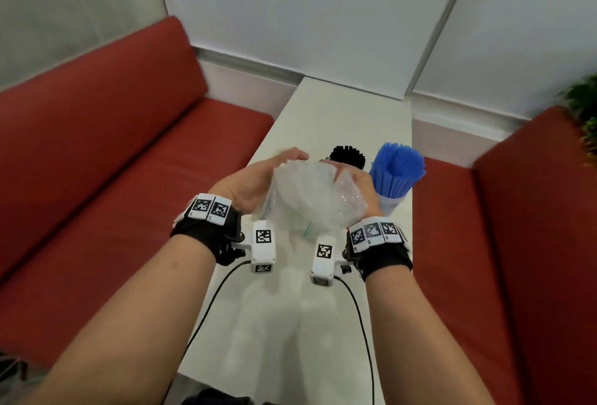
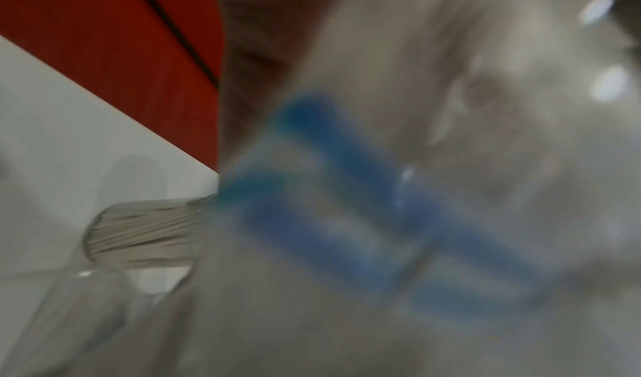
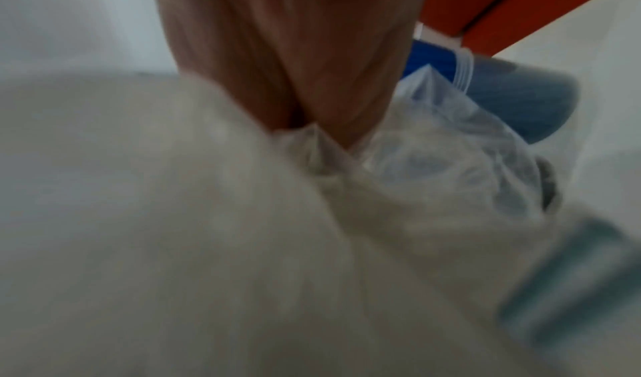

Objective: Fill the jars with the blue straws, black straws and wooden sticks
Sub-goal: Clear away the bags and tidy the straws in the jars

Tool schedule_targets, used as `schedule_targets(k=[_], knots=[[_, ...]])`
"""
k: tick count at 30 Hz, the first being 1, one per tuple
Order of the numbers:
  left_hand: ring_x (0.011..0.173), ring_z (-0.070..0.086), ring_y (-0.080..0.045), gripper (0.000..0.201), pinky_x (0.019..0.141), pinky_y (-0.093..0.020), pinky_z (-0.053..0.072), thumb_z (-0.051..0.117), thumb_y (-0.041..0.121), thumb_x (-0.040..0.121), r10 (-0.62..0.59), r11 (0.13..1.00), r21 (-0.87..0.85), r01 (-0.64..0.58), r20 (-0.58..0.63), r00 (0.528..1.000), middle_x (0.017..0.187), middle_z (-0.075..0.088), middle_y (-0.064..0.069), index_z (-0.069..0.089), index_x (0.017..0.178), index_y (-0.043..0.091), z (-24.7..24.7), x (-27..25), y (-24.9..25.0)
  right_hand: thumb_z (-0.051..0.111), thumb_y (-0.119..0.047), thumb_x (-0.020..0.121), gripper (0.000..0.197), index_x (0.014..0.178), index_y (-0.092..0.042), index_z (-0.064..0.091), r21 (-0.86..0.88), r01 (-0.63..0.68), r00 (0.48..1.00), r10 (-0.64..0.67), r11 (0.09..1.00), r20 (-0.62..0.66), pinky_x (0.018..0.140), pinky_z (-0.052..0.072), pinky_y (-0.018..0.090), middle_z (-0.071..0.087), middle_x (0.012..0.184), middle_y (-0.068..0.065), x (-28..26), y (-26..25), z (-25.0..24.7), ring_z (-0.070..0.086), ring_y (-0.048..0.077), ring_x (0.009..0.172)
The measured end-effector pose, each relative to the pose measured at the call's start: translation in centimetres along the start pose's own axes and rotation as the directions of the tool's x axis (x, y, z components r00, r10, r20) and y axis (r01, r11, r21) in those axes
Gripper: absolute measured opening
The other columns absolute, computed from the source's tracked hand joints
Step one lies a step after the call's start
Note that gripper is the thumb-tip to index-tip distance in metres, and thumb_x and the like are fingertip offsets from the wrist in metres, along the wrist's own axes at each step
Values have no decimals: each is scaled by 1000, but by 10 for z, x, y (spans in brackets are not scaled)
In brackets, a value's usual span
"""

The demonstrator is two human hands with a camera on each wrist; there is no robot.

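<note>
A white desk (image 1: 339, 114) runs between red benches (image 1: 97, 152). Above it, left hand (image 1: 255, 178) and right hand (image 1: 355, 185) clasp a crumpled clear plastic bag (image 1: 307, 198), fingers curled round it. It hides most of the black straws (image 1: 347, 155); the blue straws (image 1: 399, 169) stand in a jar (image 1: 389, 202) just right, and both wrist views are blurred.

Both forearms reach forward, side by side, wrists strapped in black bands. The left hand (image 1: 255, 178) at ten o'clock and the right hand (image 1: 357, 185) at two o'clock face palm to palm — fingers curled, pressing a crumpled clear plastic bag (image 1: 307, 198) between them.

The black straws (image 1: 347, 155) and blue straws (image 1: 396, 169) stand close together mid-tabletop (image 1: 339, 107); bare tabletop lies beyond them and nearer the person.
</note>
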State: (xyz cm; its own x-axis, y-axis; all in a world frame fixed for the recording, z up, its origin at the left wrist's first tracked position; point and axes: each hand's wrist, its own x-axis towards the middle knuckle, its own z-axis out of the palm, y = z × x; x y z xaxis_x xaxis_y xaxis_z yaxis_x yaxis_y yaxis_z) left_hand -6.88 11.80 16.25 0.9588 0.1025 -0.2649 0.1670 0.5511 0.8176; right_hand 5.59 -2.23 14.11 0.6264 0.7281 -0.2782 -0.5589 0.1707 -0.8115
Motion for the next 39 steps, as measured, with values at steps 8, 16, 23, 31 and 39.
schedule_targets(k=[8,16,23,31,39], knots=[[129,50,-33,85,105,-53,42,70,-4,73,75,990,112,-81,59,995,148,44,-9,40,144,31,-73,-19,6,46,-9,92,32,73,-13,71,146,-31,989,9,989,147,60,56,27,70,78,4,23,47,91,71,17,67],[100,67,-27,66,77,-41,56,72,-5,65,310,951,134,-279,-417,854,110,69,-9,60,122,25,-170,-62,6,67,-40,85,45,129,-49,61,-588,284,904,-7,757,428,117,26,35,41,153,-12,58,93,147,21,8,151],[97,61,-28,41,73,-40,54,65,16,83,278,877,-145,-458,-626,729,106,58,-15,50,121,14,-235,-101,-7,88,-19,66,102,149,-44,34,-642,171,813,261,748,520,111,45,50,37,154,2,84,172,210,43,21,140],[97,57,-33,29,82,-44,50,66,-6,72,178,882,-153,-445,-768,615,105,57,-24,49,91,9,-323,-159,-61,69,10,83,56,135,-7,57,-687,388,657,338,615,674,100,46,21,62,123,0,137,270,253,58,-1,114],[96,65,-29,43,81,-54,57,64,-20,77,-31,988,-120,-102,-784,621,112,59,-12,52,98,15,-415,-192,-179,71,9,80,28,96,-12,81,-935,139,464,813,325,351,93,55,29,75,105,7,220,410,256,70,19,95]])
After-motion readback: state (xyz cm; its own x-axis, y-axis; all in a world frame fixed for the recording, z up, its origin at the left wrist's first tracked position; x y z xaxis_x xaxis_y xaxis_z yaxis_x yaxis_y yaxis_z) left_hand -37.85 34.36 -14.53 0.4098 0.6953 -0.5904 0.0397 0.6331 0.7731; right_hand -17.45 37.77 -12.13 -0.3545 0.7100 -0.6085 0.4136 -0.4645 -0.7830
